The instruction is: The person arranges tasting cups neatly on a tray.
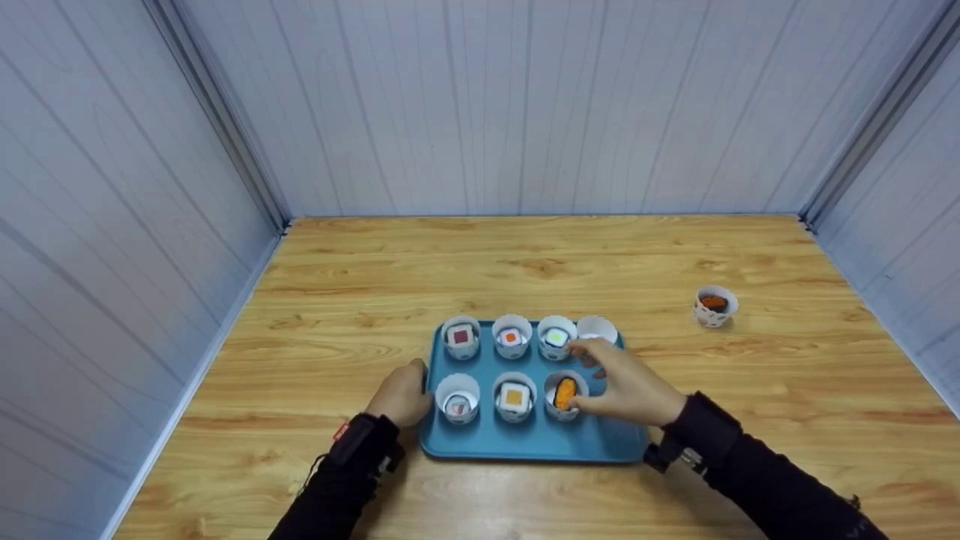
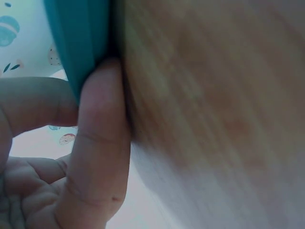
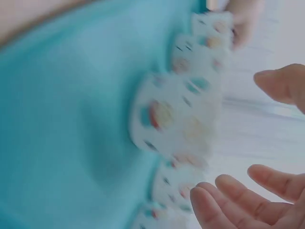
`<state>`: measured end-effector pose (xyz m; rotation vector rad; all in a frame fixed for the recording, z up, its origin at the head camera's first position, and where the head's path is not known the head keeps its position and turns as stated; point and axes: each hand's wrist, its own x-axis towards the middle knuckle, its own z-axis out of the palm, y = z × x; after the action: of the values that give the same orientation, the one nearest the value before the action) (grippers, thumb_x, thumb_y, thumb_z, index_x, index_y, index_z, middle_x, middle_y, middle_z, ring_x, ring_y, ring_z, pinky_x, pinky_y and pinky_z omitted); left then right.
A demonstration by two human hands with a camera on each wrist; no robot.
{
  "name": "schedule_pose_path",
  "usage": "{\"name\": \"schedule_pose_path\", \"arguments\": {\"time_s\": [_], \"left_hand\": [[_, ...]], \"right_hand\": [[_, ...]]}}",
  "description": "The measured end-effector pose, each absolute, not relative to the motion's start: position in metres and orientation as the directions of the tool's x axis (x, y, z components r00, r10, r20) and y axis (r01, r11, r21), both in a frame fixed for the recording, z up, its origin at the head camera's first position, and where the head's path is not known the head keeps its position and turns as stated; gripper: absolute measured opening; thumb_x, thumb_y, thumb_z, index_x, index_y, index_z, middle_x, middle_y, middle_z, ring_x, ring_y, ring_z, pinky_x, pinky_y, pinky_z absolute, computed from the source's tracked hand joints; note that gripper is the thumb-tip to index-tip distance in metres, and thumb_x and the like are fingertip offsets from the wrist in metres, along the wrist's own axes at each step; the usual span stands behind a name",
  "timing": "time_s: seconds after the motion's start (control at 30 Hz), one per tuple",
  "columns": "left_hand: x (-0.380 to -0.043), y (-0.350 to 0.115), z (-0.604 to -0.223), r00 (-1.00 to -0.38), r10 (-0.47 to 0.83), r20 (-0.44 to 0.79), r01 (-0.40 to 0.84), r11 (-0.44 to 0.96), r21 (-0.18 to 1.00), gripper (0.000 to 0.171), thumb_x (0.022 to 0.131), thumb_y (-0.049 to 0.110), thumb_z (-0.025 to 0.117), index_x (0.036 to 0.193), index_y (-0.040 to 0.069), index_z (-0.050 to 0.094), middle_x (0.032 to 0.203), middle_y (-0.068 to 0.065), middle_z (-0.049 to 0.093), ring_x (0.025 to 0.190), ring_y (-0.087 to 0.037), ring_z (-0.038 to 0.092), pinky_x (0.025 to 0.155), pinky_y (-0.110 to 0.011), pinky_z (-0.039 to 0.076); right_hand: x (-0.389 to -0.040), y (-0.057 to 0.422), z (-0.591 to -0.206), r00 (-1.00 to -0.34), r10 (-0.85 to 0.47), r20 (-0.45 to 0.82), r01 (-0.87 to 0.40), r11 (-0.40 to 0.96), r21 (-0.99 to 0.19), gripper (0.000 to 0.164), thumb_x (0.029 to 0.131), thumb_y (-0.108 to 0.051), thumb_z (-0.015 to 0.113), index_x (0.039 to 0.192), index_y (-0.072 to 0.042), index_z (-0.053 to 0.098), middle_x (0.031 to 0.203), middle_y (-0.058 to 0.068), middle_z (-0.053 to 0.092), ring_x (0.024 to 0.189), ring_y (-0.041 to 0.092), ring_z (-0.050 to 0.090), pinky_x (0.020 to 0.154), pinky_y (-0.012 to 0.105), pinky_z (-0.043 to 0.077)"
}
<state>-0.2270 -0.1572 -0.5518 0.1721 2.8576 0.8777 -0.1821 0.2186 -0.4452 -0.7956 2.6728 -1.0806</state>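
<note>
A blue tray [image 1: 532, 444] bears several white patterned paper cups in two rows. My left hand [image 1: 401, 393] grips the tray's left edge; in the left wrist view its thumb and a finger [image 2: 102, 119] pinch the tray wall. Over the front-right cup [image 1: 559, 413] hovers my right hand [image 1: 632, 384], with thumb and fingers spread and nothing between them. Inside that cup lies a piece of toy sushi with an orange top [image 1: 566, 391]. The right wrist view shows the spread fingers [image 3: 238, 195] above the cups, which are blurred.
Beyond the tray's right side, a lone paper cup [image 1: 712, 317] stands on the wooden table [image 1: 360, 277] with an orange and dark piece inside. Other tray cups hold square and round pieces; the back-right cup [image 1: 598, 328] is partly behind my right hand. Pale panels [image 1: 480, 112] enclose the table.
</note>
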Motion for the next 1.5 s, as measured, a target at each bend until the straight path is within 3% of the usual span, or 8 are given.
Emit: {"name": "schedule_pose_path", "arguments": {"time_s": [0.27,0.53,0.8,1.03,1.3,1.5], "left_hand": [[-0.227,-0.158,-0.553,-0.982,0.136,-0.133,0.037,0.824,0.565,0.014,0.092,0.007,0.069,0.104,0.003,0.063,0.086,-0.008,0.062,0.077,-0.024,0.058,0.071,-0.041,0.051],[-0.226,-0.16,-0.554,-0.983,0.158,-0.098,0.075,0.821,0.565,0.014,0.091,0.006,0.068,0.103,0.002,0.062,0.085,-0.007,0.062,0.076,-0.023,0.057,0.07,-0.041,0.05],[-0.226,-0.16,-0.554,-0.981,0.161,-0.105,0.072,0.813,0.577,0.013,0.091,0.006,0.068,0.102,0.003,0.062,0.083,-0.007,0.061,0.074,-0.023,0.056,0.068,-0.039,0.048],[-0.227,-0.159,-0.553,-0.98,0.144,-0.135,0.042,0.819,0.572,0.015,0.092,0.007,0.069,0.105,0.002,0.063,0.085,-0.007,0.062,0.076,-0.023,0.057,0.069,-0.039,0.049],[-0.226,-0.156,-0.549,-0.98,0.146,-0.135,0.045,0.824,0.565,0.017,0.093,0.006,0.069,0.108,0.0,0.064,0.087,-0.008,0.063,0.078,-0.023,0.059,0.072,-0.041,0.051],[-0.226,-0.157,-0.55,-0.98,0.157,-0.119,0.064,0.825,0.561,0.017,0.091,0.005,0.068,0.106,0.001,0.063,0.086,-0.008,0.062,0.076,-0.023,0.057,0.071,-0.04,0.05]], "right_hand": [[-0.191,0.248,-0.419,-0.923,-0.347,0.168,-0.359,0.613,-0.704,0.074,0.097,-0.016,0.081,0.156,0.009,0.045,0.145,0.033,0.057,0.128,0.05,0.061,0.104,0.06,0.055],[-0.213,0.292,-0.411,-0.972,-0.125,0.196,-0.231,0.633,-0.739,0.083,0.103,-0.021,0.076,0.166,0.007,0.029,0.162,0.034,0.041,0.145,0.053,0.044,0.117,0.063,0.042],[-0.239,0.341,-0.434,-0.964,0.045,0.261,-0.15,0.72,-0.677,0.089,0.103,-0.028,0.075,0.167,0.009,0.026,0.162,0.041,0.033,0.14,0.06,0.045,0.114,0.07,0.039],[-0.255,0.365,-0.461,-0.972,0.169,0.164,0.008,0.721,-0.693,0.097,0.104,-0.035,0.073,0.169,0.008,0.015,0.168,0.044,0.019,0.154,0.064,0.023,0.125,0.073,0.024],[-0.267,0.373,-0.478,-0.972,0.231,0.034,0.144,0.709,-0.69,0.103,0.104,-0.036,0.07,0.171,0.006,0.005,0.17,0.045,0.01,0.152,0.066,0.026,0.121,0.075,0.03],[-0.273,0.374,-0.484,-0.964,0.267,0.007,0.195,0.72,-0.666,0.09,0.104,-0.034,0.064,0.165,0.016,0.019,0.157,0.049,0.029,0.135,0.064,0.043,0.116,0.071,0.038]]}}
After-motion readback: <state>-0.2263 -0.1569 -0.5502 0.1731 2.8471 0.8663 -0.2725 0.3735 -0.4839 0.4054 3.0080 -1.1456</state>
